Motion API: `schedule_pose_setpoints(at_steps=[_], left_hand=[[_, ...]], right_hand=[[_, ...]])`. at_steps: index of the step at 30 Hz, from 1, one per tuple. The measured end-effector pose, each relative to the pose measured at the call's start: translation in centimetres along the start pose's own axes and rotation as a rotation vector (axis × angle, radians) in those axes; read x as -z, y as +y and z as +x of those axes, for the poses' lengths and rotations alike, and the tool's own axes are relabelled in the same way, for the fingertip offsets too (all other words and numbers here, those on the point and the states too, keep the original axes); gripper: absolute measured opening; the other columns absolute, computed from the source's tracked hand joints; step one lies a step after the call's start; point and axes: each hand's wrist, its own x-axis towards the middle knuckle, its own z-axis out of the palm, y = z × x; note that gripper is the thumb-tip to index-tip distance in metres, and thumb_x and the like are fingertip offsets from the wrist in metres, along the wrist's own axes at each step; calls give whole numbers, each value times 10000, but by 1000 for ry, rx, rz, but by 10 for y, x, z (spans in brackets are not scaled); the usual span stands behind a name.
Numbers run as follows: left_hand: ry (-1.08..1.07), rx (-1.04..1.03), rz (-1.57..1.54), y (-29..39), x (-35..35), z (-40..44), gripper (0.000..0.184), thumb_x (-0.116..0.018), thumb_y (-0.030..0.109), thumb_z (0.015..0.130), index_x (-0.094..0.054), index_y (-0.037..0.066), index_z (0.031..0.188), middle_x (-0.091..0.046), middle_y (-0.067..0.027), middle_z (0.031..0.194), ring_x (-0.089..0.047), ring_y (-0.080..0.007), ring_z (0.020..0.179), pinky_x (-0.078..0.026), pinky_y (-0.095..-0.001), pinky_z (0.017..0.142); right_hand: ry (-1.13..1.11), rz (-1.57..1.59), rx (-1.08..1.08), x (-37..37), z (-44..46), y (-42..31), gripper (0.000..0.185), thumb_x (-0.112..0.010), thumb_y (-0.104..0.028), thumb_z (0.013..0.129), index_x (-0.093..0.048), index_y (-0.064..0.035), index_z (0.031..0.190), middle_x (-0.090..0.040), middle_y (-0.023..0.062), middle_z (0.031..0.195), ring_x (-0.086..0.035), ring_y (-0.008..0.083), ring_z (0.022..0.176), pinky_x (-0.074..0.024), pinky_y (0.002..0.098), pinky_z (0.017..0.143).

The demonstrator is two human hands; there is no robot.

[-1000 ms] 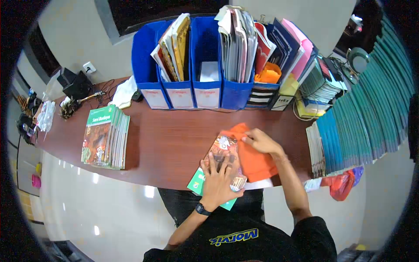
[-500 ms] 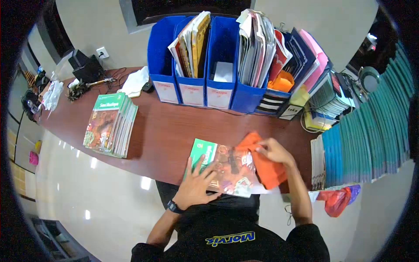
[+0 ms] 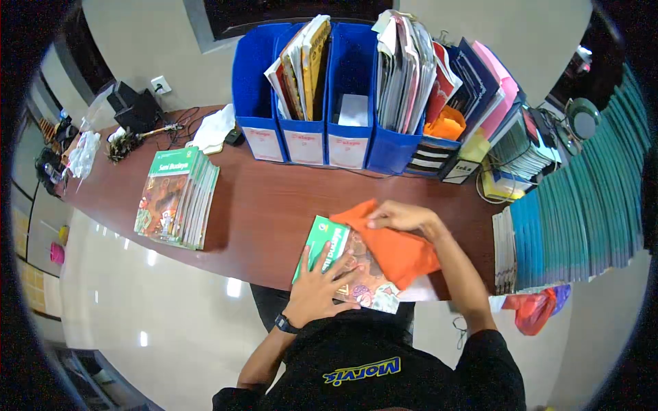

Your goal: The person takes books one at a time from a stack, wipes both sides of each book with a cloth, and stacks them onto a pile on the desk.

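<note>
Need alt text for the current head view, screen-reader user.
The left hand lies spread on a book at a desk while the right hand holds an orange cloth partly over it. A book stack sits farther left; blue file holders stand behind.

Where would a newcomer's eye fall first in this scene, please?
Probably on the orange cloth in the right hand, partly covering a green and brown book at the near edge of the desk; the left hand is spread on that book. Next might come the blue file holders along the desk's back and the long row of teal books at far right.
</note>
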Motion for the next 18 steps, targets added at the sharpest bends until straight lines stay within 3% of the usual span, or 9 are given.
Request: schedule_pose_setpoints(at_steps=[4, 7, 11, 18], left_hand=[[-36, 7, 19, -1, 5, 0, 808, -600, 810, 913, -594, 349, 1576, -417, -19, 1744, -209, -470, 1647, -98, -793, 1264], [-49, 12, 29, -2, 6, 0, 806, -608, 809, 908, -595, 355, 1573, -424, -16, 1739, -218, -468, 1644, -102, -792, 1264], [-46, -4, 15, -2, 3, 1, 803, -619, 805, 903, -595, 361, 1572, -434, -10, 1732, -232, -464, 1639, -111, -787, 1264], [15, 0, -42, -2, 4, 1, 816, -621, 812, 893, -589, 365, 1576, -434, -6, 1732, -232, -466, 1638, -124, -792, 1257]], right_hand=[[-42, 50, 44, -7, 69, 4, 320, -588, -200, 1109, -589, 17, 873, -510, -41, 776, -398, 124, 667, -385, 327, 615], [-72, 56, 54, -11, 73, 6, 312, -588, -201, 1110, -589, 8, 879, -509, -45, 785, -396, 119, 674, -380, 321, 616], [-62, 54, 35, -8, 23, 15, 301, -590, -203, 1112, -589, -4, 887, -508, -52, 797, -392, 111, 683, -372, 314, 617], [95, 107, -260, -6, -101, 12, 282, -592, -207, 1115, -589, -24, 900, -506, -63, 819, -387, 98, 698, -359, 301, 619]])
